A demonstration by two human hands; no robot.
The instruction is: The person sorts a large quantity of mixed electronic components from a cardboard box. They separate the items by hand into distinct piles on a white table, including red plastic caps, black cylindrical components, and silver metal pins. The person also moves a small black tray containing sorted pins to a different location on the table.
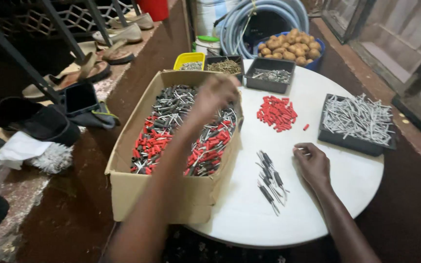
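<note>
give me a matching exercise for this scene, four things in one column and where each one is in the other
Things:
1. left hand
2. right hand
3. red caps
4. blue bowl

Places:
A. loose pile on the white table
B. at the table's far edge, full of brown lumps
C. over the cardboard box
D. resting on the table beside the black-sleeved pins

Pairs: 1-C, 2-D, 3-A, 4-B
</note>
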